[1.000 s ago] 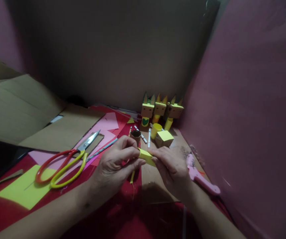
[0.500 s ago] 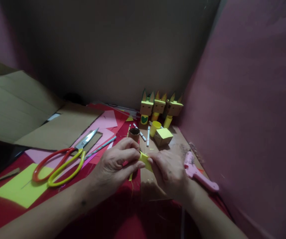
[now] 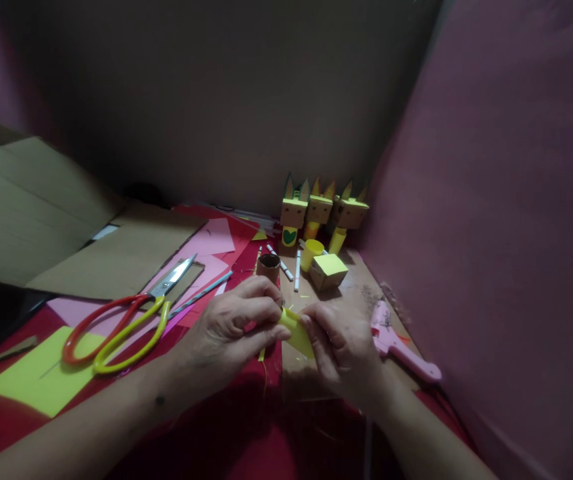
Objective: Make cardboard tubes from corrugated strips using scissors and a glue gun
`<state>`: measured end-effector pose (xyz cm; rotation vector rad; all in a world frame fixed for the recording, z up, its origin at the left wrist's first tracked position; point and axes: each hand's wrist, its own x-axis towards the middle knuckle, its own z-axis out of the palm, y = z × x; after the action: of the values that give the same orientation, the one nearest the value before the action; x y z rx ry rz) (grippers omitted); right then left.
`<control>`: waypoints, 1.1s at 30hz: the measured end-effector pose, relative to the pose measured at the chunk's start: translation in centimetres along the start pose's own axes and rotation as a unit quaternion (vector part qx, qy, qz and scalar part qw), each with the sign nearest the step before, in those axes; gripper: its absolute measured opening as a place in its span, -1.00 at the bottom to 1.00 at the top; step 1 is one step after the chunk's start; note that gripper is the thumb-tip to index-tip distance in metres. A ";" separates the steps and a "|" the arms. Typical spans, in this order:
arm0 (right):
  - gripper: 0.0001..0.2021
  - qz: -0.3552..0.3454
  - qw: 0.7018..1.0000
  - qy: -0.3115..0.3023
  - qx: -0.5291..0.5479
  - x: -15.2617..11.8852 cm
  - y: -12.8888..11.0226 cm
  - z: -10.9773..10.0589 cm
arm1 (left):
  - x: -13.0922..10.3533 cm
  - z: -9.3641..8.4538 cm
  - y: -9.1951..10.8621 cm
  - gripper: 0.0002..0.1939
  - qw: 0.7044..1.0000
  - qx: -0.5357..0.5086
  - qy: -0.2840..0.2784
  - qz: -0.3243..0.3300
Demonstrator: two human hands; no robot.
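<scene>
A small piece of yellow paper point(image 3: 297, 333) is pinched between my two hands, over the near part of a cardboard sheet. My left hand point(image 3: 239, 320) grips its left end between thumb and fingers. On the other end, my right hand point(image 3: 344, 343) is closed with thumb and forefinger. Just beyond my left hand stands a brown cardboard tube point(image 3: 268, 265). Past my right hand sits a cardboard box with a yellow top point(image 3: 328, 272), beside a yellow cylinder point(image 3: 312, 255). A pink glue gun point(image 3: 401, 347) lies to the right of my right hand.
Large scissors point(image 3: 131, 320) with red and yellow handles lie left, partly over yellow paper point(image 3: 41, 373). An open cardboard box point(image 3: 31, 207) stands behind them. Three box-headed figures point(image 3: 294, 213) with pointed ears stand at the back. White markers point(image 3: 297, 270) lie nearby. A pink wall point(image 3: 506, 233) borders the right.
My right hand has shifted slightly right and turned, and more of the yellow paper shows between the hands. My left hand keeps its grip.
</scene>
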<state>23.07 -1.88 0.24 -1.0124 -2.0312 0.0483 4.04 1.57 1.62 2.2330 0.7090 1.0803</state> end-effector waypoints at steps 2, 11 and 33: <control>-0.84 0.016 1.000 -0.015 0.019 0.1 0.0 0.0 | 0.0 0.0 -0.1 -0.77 1.000 0.009 -0.001 0.004; -0.86 -0.080 0.996 -0.035 -0.033 1.0 0.2 0.3 | -0.2 0.7 -0.3 -0.80 0.997 0.054 0.003 0.048; -0.84 0.085 0.987 0.101 0.097 0.2 -0.5 1.8 | -0.1 0.7 0.0 -0.78 0.991 0.103 0.060 0.059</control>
<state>21.44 -1.50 -0.60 -1.0220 -1.7181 0.2213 4.56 1.30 1.21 2.4260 0.7792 1.2573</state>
